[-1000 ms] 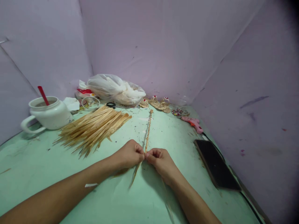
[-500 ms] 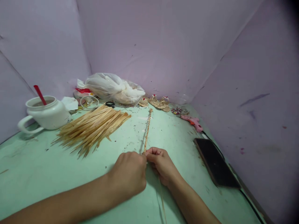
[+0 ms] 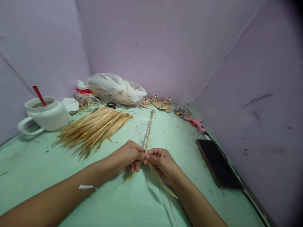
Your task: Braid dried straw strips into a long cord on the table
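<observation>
A thin braid of straw-coloured dried fibre [image 3: 149, 130] runs away from me over the table, its far end near the small woven pieces. My left hand [image 3: 133, 156] pinches the braid's near end between thumb and fingers. Opposite it, my right hand [image 3: 163, 164] grips the same spot, the two thumbs almost touching. Loose flat fibre strands [image 3: 163, 182] trail from the right hand toward me, and a shorter strand [image 3: 129, 178] hangs below the left. The exact crossing of the strands is hidden by the fingertips.
A bundle of dried strips [image 3: 94, 129] lies left, beside a white mug [image 3: 50, 116] with a red handle in it. Behind are scissors [image 3: 111, 105], a plastic bag [image 3: 115, 90] and woven slippers [image 3: 159, 103]. At right are a pink glue gun [image 3: 194, 123] and a phone [image 3: 217, 164].
My left hand has turned over and shifted slightly left and up, so its fingers now show. Loose strands have come into view below both hands. My right hand stays nearly in place.
</observation>
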The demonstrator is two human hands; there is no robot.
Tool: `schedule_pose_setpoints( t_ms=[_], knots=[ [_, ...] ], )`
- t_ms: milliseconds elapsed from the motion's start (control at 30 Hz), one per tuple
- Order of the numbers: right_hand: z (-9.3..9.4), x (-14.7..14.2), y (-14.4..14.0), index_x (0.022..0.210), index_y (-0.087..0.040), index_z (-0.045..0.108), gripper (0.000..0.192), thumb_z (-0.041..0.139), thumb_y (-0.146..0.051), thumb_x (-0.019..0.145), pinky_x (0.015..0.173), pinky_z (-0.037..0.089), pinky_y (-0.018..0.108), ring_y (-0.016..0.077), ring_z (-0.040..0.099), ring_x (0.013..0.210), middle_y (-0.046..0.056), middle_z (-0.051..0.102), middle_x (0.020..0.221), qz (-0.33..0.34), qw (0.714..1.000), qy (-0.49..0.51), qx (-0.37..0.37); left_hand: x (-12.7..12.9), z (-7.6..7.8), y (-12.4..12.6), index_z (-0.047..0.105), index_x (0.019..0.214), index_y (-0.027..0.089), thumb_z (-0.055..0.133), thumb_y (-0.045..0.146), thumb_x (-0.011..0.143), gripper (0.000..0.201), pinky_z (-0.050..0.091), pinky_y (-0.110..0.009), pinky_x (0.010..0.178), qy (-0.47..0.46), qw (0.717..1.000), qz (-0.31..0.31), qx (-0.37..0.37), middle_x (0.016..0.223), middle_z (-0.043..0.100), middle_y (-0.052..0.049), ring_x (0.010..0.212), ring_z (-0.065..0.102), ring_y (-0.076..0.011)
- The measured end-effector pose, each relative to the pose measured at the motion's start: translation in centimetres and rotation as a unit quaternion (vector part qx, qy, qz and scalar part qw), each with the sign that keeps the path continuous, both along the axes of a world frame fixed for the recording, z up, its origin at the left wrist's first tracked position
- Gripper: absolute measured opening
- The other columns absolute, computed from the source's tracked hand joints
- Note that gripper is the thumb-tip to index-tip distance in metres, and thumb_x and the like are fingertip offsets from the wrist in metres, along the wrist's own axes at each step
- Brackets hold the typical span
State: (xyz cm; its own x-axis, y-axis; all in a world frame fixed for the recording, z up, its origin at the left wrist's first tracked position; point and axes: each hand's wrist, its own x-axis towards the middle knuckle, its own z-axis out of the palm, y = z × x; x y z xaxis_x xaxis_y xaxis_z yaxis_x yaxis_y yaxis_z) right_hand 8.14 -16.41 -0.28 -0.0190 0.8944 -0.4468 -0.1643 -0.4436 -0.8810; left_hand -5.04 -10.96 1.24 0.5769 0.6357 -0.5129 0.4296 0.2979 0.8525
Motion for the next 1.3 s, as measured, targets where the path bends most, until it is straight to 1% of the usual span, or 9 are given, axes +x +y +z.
schedule_pose_setpoints(
  t_ms=[100,167,333,500,800,867,933,1133,1300],
  knots=[
    [-0.6,0.0,0.0,0.064,-0.013,0.053,0.008,0.057,-0.015,0.057,0.044,0.030,0.018,0.0060,0.043,0.043,0.000,0.057,0.054,0.016,0.996,-0.085,0.035,0.2,-1.1,-0.1,0.052,0.055,0.013,0.046,0.028,0.061,0.018,0.024,-0.020,0.034,0.030,0.999,-0.023,0.011,0.039,0.042,0.003,0.031,0.034,-0.0072],
    [-0.9,0.0,-0.2,0.061,-0.013,0.055,0.005,0.054,-0.018,0.060,0.045,0.030,0.019,0.0077,0.044,0.045,0.001,0.057,0.054,0.021,0.971,-0.217,0.095,0.3,-1.5,-0.2,0.049,0.049,0.014,0.045,0.026,0.059,0.016,0.022,-0.020,0.036,0.090,0.991,-0.021,0.098,0.036,0.037,0.004,0.033,0.032,-0.0073],
    [-0.5,-0.3,-1.3,0.064,-0.017,0.065,0.018,0.048,-0.017,0.067,0.050,0.030,0.022,0.0116,0.050,0.053,0.004,0.061,0.060,0.047,0.837,-0.504,0.207,0.6,-1.7,-0.6,0.037,0.039,0.015,0.043,0.017,0.052,0.015,0.018,-0.021,0.042,0.109,0.943,-0.018,0.313,0.041,0.026,0.004,0.044,0.027,-0.0063],
    [0.7,-1.1,-2.5,0.061,-0.017,0.063,0.018,0.046,-0.016,0.068,0.048,0.024,0.025,0.0126,0.050,0.051,0.005,0.062,0.061,0.083,0.753,-0.626,0.185,1.0,-2.0,-0.9,0.033,0.038,0.016,0.041,0.015,0.050,0.015,0.015,-0.022,0.041,0.106,0.959,-0.002,0.264,0.041,0.020,0.004,0.044,0.023,-0.0062],
    [0.1,-2.9,-3.7,0.073,-0.013,0.063,0.019,0.047,-0.011,0.064,0.047,0.019,0.027,0.0133,0.050,0.048,0.008,0.062,0.064,0.135,0.707,-0.650,0.242,0.7,-2.4,-0.7,0.047,0.043,0.014,0.040,0.016,0.052,0.012,0.019,-0.021,0.036,0.003,0.993,0.023,0.114,0.033,0.032,0.005,0.034,0.026,-0.0063],
    [0.6,-2.5,-3.6,0.067,-0.013,0.063,0.014,0.049,-0.015,0.065,0.046,0.020,0.026,0.0127,0.049,0.047,0.006,0.062,0.060,0.153,0.729,-0.621,0.243,0.6,-2.0,-0.7,0.049,0.043,0.012,0.040,0.013,0.049,0.011,0.022,-0.020,0.039,0.007,0.990,0.010,0.137,0.036,0.034,0.004,0.038,0.029,-0.0060],
    [1.1,-1.5,-3.2,0.058,-0.015,0.061,0.017,0.051,-0.024,0.068,0.045,0.022,0.024,0.0112,0.046,0.045,0.003,0.058,0.052,0.149,0.790,-0.549,0.227,0.5,-1.6,-0.6,0.050,0.043,0.012,0.040,0.012,0.048,0.011,0.022,-0.019,0.040,0.009,0.990,0.000,0.139,0.038,0.035,0.004,0.041,0.030,-0.0058],
    [1.3,0.7,-0.8,0.074,-0.013,0.058,0.020,0.056,-0.031,0.065,0.055,0.038,0.023,0.0116,0.050,0.056,0.003,0.058,0.063,-0.065,0.968,-0.213,0.119,0.2,-0.9,-0.6,0.052,0.047,0.011,0.044,0.014,0.052,0.010,0.017,-0.019,0.040,-0.013,0.991,-0.004,0.132,0.038,0.033,0.006,0.039,0.023,-0.0038],
    [0.4,-0.4,-0.4,0.072,-0.014,0.051,0.024,0.063,-0.029,0.058,0.050,0.039,0.022,0.0090,0.049,0.052,0.000,0.053,0.060,0.007,0.999,0.041,0.013,0.1,-1.2,-0.5,0.053,0.049,0.010,0.045,0.017,0.054,0.012,0.020,-0.019,0.041,-0.039,0.992,-0.017,0.121,0.043,0.042,0.003,0.041,0.028,-0.0046]
  ],
)
